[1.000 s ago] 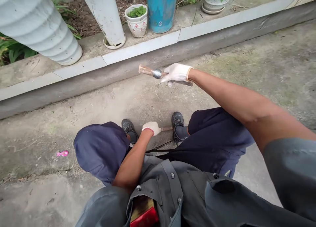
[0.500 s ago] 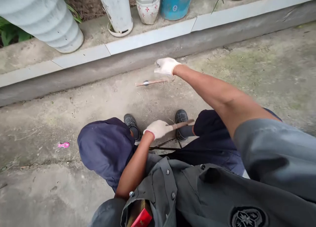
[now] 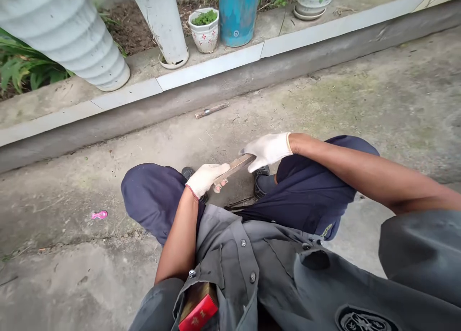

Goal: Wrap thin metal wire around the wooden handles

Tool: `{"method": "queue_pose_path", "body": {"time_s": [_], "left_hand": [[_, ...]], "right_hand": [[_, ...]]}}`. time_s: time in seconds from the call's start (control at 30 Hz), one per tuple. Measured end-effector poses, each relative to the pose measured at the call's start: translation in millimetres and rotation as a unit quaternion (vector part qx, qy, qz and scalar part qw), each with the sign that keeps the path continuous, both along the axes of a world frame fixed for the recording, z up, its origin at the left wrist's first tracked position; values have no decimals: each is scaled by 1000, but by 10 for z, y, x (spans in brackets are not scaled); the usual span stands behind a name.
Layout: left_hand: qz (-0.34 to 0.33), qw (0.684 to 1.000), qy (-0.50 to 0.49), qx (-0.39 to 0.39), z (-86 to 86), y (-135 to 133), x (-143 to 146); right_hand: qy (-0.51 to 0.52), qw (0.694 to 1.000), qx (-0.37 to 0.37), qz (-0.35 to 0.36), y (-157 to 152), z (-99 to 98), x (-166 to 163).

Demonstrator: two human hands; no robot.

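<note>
I sit with my knees apart over a concrete floor, both hands in white gloves. My left hand is closed round one end of a short flat stick. My right hand pinches the stick's other end, so both hands hold it in front of my knees. A second stick with wire wound round its middle lies on the ground against the foot of the kerb, clear of both hands.
A raised kerb runs across the back, bearing a large ribbed white pot, a small flowered pot and a blue container. A small pink object lies on the concrete at left. A red box sticks out of my shirt pocket.
My right hand let go of the wire-wrapped stick, which now lies by the kerb, then came back to grip the stick that my left hand has lifted.
</note>
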State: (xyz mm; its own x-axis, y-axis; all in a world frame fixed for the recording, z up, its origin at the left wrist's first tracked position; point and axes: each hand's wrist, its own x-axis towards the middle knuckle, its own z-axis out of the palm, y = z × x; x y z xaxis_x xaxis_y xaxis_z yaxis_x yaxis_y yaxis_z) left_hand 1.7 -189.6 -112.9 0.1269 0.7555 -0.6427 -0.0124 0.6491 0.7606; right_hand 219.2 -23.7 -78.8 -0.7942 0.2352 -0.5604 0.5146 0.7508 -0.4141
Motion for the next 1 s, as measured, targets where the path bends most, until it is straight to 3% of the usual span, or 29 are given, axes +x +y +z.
{"method": "queue_pose_path", "body": {"time_s": [0.07,0.17,0.27,0.4,0.5,0.63,0.77,0.9,1.0], "left_hand": [[21,999,-42,-2,76,-93,-48],[-4,997,-75,-20,202,-186,-159],[-32,995,-88,-26,387,-181,-388],[95,984,-61,139,614,20,-809],[108,964,-33,243,661,247,-981],[2,959,41,279,680,511,-903],[-97,930,129,330,875,723,-723],[-129,917,141,351,1092,906,-612],[-123,914,141,360,1125,998,-583]], "right_hand": [[6,999,36,-7,-126,11,-18],[16,994,105,-16,-247,39,-75],[26,994,104,-21,-273,119,-106],[43,990,95,-90,-172,307,-127],[71,984,89,-137,-60,459,-187],[79,978,-9,-192,25,617,-320],[81,960,-159,-217,50,729,-428],[100,937,-254,-218,109,861,-455],[127,918,-299,-227,176,949,-449]]}}
